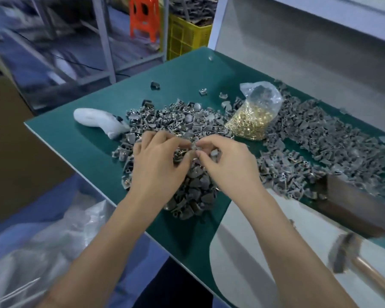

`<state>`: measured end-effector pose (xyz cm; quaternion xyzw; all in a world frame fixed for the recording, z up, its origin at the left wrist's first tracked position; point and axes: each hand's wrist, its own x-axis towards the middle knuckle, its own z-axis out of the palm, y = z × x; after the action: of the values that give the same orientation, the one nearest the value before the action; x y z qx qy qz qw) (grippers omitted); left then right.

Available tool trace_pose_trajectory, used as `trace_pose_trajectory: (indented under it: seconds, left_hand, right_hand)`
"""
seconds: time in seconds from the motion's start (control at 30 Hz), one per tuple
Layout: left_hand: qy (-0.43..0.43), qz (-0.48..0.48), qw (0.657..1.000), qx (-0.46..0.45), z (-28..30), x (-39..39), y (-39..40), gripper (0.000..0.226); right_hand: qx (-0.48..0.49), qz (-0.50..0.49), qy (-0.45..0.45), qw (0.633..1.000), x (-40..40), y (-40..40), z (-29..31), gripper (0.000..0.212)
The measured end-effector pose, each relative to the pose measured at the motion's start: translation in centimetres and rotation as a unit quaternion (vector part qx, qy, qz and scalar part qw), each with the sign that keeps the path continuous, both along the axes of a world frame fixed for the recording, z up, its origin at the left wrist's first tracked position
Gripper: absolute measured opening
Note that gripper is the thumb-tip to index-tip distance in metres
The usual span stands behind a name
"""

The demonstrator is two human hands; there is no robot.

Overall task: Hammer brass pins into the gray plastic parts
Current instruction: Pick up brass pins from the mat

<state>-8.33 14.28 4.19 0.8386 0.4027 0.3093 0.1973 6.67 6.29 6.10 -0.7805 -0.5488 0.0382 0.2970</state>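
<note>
Gray plastic parts lie in a big heap (187, 123) on the green table top (80, 143), with a second spread (327, 147) to the right. Over the near heap my left hand (158, 161) and my right hand (227, 161) meet fingertip to fingertip, both pinching a small gray part (195, 147) between them. A clear plastic bag of brass pins (251, 121) stands behind my right hand. The hammer (351, 254) lies at the right edge, apart from both hands, its head blurred.
A dark metal block (351, 207) sits near the hammer. A white padded object (98, 121) lies at the table's left. Clear plastic sheeting (42, 241) hangs below the left edge. An orange stool (143, 16) and a yellow crate (187, 34) stand behind the table.
</note>
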Motion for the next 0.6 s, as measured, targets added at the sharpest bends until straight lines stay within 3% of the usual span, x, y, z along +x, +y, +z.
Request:
trace_pose_trajectory:
  seconds: [0.23,0.4,0.6]
  left_hand:
    - [-0.042,-0.100,0.994,0.033,1.4,4.8,-3.3,0.013]
    - [0.092,-0.145,0.985,0.021,0.5,8.2,-4.7,0.035]
    - [0.246,-0.128,0.956,0.099,-0.1,11.7,-6.0,0.053]
  right_hand:
    - [0.019,-0.125,0.001,0.992,7.2,-6.9,0.6,0.007]
    - [-0.011,-0.207,0.014,0.978,9.7,-12.2,-0.4,0.007]
    - [-0.010,-0.215,0.046,0.975,9.5,-14.3,-1.9,0.010]
